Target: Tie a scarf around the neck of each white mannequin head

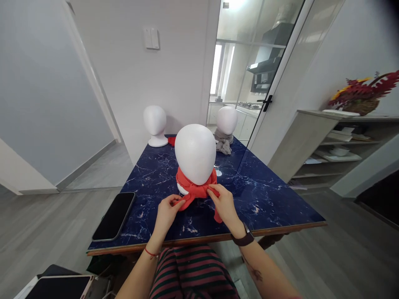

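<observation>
A white mannequin head (195, 153) stands upright near the middle of the table, with a red scarf (196, 190) wrapped round its neck and crossed at the front. My left hand (167, 209) pinches one end of the scarf, low and left of the neck. On the right side, my right hand (222, 201) is closed on the scarf close to the crossing, and a red tail hangs below it toward the table. Part of the neck's white base shows at the left under the cloth.
On the blue marbled table (258, 195), a bare mannequin head (155, 124) stands at the back left. Another head (227, 120) at the back right wears a grey scarf (223, 142). A black-screened tablet (114, 216) lies at the left edge. Shelves (330, 145) stand to the right.
</observation>
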`<move>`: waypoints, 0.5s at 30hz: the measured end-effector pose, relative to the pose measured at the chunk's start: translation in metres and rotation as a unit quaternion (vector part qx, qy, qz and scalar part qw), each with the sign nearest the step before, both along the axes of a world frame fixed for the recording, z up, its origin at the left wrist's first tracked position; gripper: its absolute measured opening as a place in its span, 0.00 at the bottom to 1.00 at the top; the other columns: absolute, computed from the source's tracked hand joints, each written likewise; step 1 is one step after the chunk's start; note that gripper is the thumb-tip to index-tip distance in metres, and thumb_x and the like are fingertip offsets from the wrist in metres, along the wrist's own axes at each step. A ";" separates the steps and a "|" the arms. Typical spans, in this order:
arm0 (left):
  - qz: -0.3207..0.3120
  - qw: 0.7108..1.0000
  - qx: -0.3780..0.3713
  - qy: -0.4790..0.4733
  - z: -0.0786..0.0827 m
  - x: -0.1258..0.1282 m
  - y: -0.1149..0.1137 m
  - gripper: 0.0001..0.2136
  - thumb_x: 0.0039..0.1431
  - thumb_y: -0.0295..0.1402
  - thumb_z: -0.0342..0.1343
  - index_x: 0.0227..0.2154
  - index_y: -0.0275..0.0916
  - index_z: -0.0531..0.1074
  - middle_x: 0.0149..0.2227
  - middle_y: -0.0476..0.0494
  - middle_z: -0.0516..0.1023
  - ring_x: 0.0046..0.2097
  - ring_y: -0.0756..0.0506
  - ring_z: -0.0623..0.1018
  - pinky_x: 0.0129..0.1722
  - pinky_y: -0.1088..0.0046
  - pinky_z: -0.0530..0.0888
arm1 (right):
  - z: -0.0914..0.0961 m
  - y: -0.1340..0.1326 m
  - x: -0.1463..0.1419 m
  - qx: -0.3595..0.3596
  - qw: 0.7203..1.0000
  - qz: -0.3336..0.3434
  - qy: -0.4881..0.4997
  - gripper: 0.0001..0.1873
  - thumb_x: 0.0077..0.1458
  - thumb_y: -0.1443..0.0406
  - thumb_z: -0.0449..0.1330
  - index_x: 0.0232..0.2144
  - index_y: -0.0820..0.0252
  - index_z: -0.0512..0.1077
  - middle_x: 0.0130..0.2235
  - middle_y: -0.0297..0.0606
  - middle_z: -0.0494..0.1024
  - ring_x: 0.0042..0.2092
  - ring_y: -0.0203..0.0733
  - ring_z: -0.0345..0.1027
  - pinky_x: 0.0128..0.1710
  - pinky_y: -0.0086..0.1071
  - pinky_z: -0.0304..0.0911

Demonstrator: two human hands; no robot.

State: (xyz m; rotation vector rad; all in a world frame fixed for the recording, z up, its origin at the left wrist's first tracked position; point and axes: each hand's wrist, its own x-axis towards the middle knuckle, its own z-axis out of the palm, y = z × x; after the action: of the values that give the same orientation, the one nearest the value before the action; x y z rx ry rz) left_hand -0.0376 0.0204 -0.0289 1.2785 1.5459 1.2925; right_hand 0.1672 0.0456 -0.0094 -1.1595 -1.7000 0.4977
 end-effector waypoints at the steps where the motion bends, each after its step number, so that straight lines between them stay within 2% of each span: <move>1: 0.028 0.997 0.007 0.073 0.002 -0.008 -0.004 0.03 0.45 0.32 0.63 0.24 0.39 0.76 0.22 0.47 0.75 0.25 0.49 0.70 0.27 0.76 0.61 | 0.001 0.005 0.002 0.000 1.000 0.010 -0.002 0.11 0.57 0.65 0.53 0.37 0.61 0.75 0.36 0.41 0.76 0.38 0.42 0.70 0.41 0.35 0.65; 3: 0.083 0.971 0.014 0.225 0.007 -0.022 -0.011 0.03 0.50 0.32 0.59 0.26 0.42 0.77 0.27 0.46 0.77 0.30 0.45 0.73 0.29 0.74 0.62 | 0.000 0.013 0.006 -0.005 1.000 0.029 -0.003 0.12 0.56 0.65 0.53 0.37 0.60 0.75 0.38 0.42 0.77 0.40 0.42 0.71 0.43 0.36 0.65; 6: 0.121 0.898 -0.015 0.423 0.014 -0.036 -0.019 0.08 0.59 0.33 0.50 0.32 0.41 0.75 0.33 0.44 0.78 0.37 0.43 0.74 0.30 0.73 0.61 | -0.004 0.021 0.011 -0.003 1.000 0.019 0.006 0.13 0.56 0.66 0.52 0.38 0.61 0.75 0.39 0.43 0.77 0.41 0.42 0.71 0.44 0.37 0.65; 10: 0.170 0.809 -0.069 0.558 0.015 -0.048 -0.023 0.13 0.64 0.32 0.41 0.34 0.39 0.71 0.35 0.41 0.75 0.35 0.43 0.75 0.26 0.73 0.60 | -0.011 0.022 0.011 0.019 0.999 -0.029 0.012 0.14 0.57 0.65 0.51 0.38 0.61 0.75 0.39 0.44 0.77 0.40 0.44 0.70 0.43 0.37 0.65; 13: 0.186 0.781 -0.080 0.591 0.013 -0.053 -0.026 0.14 0.64 0.31 0.39 0.34 0.38 0.72 0.35 0.40 0.74 0.37 0.42 0.75 0.26 0.72 0.62 | -0.018 0.020 0.005 0.019 0.999 -0.030 0.010 0.14 0.59 0.64 0.50 0.39 0.61 0.75 0.39 0.44 0.76 0.40 0.44 0.70 0.42 0.37 0.64; 15: 0.169 0.794 -0.078 0.579 0.012 -0.052 -0.030 0.14 0.64 0.31 0.40 0.37 0.37 0.72 0.35 0.40 0.74 0.37 0.41 0.75 0.28 0.71 0.64 | -0.021 0.018 0.000 0.027 0.999 -0.030 0.011 0.14 0.59 0.64 0.50 0.39 0.60 0.75 0.39 0.43 0.76 0.41 0.43 0.69 0.44 0.37 0.64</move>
State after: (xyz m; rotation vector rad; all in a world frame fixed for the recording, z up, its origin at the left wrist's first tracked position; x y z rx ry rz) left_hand -0.0895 -0.0096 -0.0167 1.8713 2.7400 0.4263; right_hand 0.1669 0.0638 -0.0306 -1.1590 -1.6454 0.4236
